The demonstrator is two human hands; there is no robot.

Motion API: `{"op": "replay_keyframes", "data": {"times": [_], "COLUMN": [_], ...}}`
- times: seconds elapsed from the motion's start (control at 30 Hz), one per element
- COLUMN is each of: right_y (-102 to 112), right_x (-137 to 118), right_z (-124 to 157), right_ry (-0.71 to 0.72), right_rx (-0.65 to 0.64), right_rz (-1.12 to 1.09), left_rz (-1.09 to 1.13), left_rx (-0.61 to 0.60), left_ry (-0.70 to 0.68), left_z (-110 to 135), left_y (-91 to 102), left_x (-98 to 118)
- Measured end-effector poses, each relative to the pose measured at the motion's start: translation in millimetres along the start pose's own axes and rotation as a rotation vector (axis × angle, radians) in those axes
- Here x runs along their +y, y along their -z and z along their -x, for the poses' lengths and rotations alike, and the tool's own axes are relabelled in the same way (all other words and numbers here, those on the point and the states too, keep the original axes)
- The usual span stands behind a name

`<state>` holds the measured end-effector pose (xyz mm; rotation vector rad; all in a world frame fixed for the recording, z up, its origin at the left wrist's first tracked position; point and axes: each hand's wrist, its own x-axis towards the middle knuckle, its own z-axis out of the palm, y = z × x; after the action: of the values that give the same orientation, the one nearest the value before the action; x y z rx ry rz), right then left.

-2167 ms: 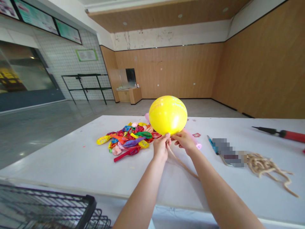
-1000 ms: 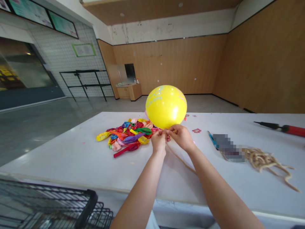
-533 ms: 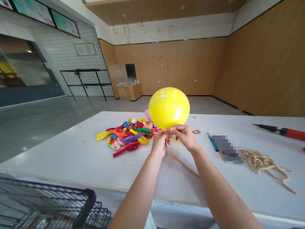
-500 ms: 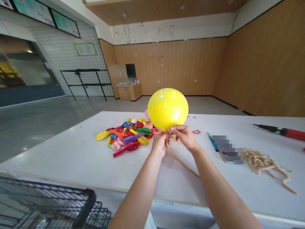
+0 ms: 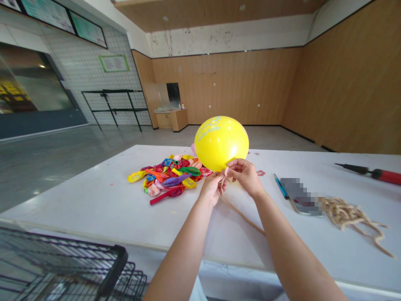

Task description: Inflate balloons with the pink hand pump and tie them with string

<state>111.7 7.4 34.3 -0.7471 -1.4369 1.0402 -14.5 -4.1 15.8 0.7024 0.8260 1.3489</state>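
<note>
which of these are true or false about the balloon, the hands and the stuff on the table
1. The right hand pinches the neck of the yellow balloon. True.
2. The yellow balloon lies flat on the table. False: it is inflated and held up above it.
3. A pile of uninflated balloons lies to the left of the hands. True.
4. The pump is in the left hand. False: it lies untouched at the far right of the table.
5. A tan string trails from the left hand's grip toward the near table edge. True.
</note>
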Motion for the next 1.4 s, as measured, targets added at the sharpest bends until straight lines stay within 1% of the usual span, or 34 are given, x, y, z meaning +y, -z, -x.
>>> {"op": "replay_keyframes", "data": {"times": [0.1,0.3,0.4,0.5,0.63,0.73,0.83,0.93,1.07,1.13,1.23,1.3,1.4], "right_y": [-0.4,-0.5,-1.3,-2.5,-2.9,-2.2,-1.2,0.1,2.0,2.7,2.7,1.5,-1.3], "right_x": [0.6,2.3,2.2,2.7,1.5,-1.7,-4.2,-4.7,-5.6,-6.5,-5.8,-3.4,0.4], "right_z": [-0.4,-0.8,-0.2,1.2,4.0,6.3,7.5,7.3,6.8,6.5,5.4,4.1,2.3], "right_ry": [-0.004,-0.035,-0.021,0.05,0.206,0.338,0.387,0.403,0.434,0.453,0.463,0.436,0.287], "right_rx": [0.019,0.119,0.133,0.123,0.064,-0.038,-0.147,-0.181,-0.135,-0.104,-0.113,-0.113,-0.028], "right_rz": [0.051,0.122,0.161,0.264,0.429,0.527,0.561,0.562,0.548,0.543,0.489,0.388,0.176], "left_rz": [-0.034,-0.078,-0.075,-0.065,0.005,0.096,0.138,0.022,-0.172,-0.199,-0.195,-0.16,-0.093], "left_rx": [-0.049,-0.135,-0.146,-0.126,-0.084,-0.071,-0.063,-0.033,-0.032,-0.046,-0.046,-0.045,-0.069], "left_ry": [-0.003,-0.018,0.002,0.016,0.026,-0.014,-0.048,-0.129,-0.232,-0.247,-0.234,-0.23,-0.248], "left_z": [1.6,3.3,3.3,2.8,0.7,-1.4,-3.2,-2.6,3.0,6.0,7.7,7.0,5.1], "left_y": [0.2,0.3,-0.1,-0.3,1.7,4.5,6.3,5.5,0.3,-2.2,-3.3,-2.8,-3.1], "left_x": [-0.1,-1.4,-1.3,-1.0,-1.6,-1.8,-0.9,0.9,3.4,4.8,6.5,6.8,6.2]}}
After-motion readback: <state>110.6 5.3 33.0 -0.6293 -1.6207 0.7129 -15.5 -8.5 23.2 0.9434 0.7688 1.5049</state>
